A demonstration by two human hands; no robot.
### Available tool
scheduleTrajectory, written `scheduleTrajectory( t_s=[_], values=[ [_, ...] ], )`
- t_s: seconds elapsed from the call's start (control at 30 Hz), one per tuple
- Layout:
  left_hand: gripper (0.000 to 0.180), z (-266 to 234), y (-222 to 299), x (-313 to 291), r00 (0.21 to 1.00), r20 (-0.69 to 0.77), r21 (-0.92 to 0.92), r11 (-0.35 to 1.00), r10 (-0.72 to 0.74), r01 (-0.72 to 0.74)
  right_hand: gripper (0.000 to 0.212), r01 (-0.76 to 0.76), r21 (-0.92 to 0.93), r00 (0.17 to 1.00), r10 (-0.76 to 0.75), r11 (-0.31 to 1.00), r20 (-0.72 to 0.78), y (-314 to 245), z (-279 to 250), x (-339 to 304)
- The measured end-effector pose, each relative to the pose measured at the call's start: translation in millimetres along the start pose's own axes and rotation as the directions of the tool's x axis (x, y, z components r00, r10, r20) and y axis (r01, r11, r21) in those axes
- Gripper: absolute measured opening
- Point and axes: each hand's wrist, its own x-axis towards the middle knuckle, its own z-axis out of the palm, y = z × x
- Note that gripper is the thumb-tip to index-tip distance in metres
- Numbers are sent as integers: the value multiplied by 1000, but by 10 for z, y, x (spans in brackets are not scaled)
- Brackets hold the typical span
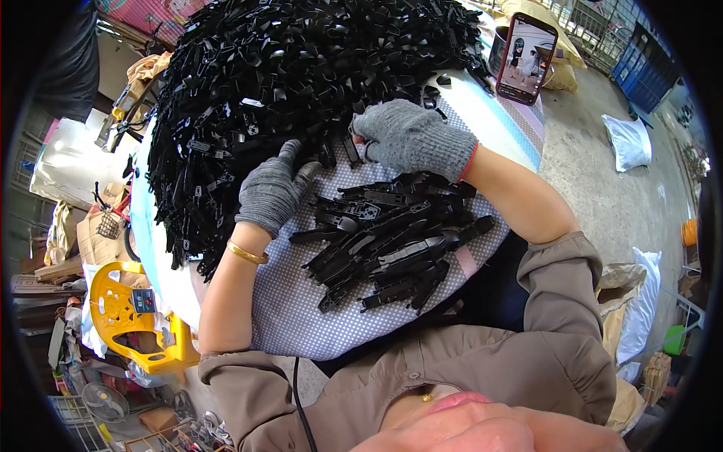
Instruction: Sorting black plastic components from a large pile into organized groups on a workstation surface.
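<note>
A great heap of black plastic parts (248, 83) covers the far side of a round table with a dotted cloth (294, 316). My left hand (269, 188), in a grey knit glove, rests at the heap's near edge. Its index finger stretches onto the parts and its thumb stands apart. To the right, my gloved right hand (414, 139) has its fingers curled inward beside a slim black part (351, 151). Whether anything is pinched in them is hidden. Closer to me lies a smaller pile of long black parts (392, 241), laid roughly side by side.
A phone (527, 59) showing a video stands upright at the table's far right, by a dark cup (498, 49). At left is a yellow plastic chair (113, 309), with a fan (105, 401) below it. White sacks (629, 143) lie on the concrete floor at right.
</note>
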Motion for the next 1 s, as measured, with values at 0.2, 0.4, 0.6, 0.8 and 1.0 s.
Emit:
scheduleTrajectory(
  t_s=[0.2, 0.4, 0.6, 0.8, 1.0],
  values=[
    [45, 45, -49, -28, 991, -77, 22, 994, 110, -108, 24, 77, -248, 987, -110, 966, -121, 15, -1, -61],
    [41, 14, 17, -61, 998, -63, 9, 1000, 16, -16, 28, 149, -166, 986, -159, 975, -51, -30, -17, -142],
    [36, 2, -24, -160, 997, -51, 3, 998, 61, -61, 18, 162, 25, 986, -161, 986, -46, 85, 84, -3],
    [28, -6, -77, -168, 994, -80, -41, 997, 69, -73, 19, 210, 17, 974, -208, 977, -95, 74, 70, -11],
    [36, -137, -176, -169, 996, -47, -318, 946, -77, 58, 18, 126, 95, 988, -117, 987, -99, 106, 112, 11]
  ],
)
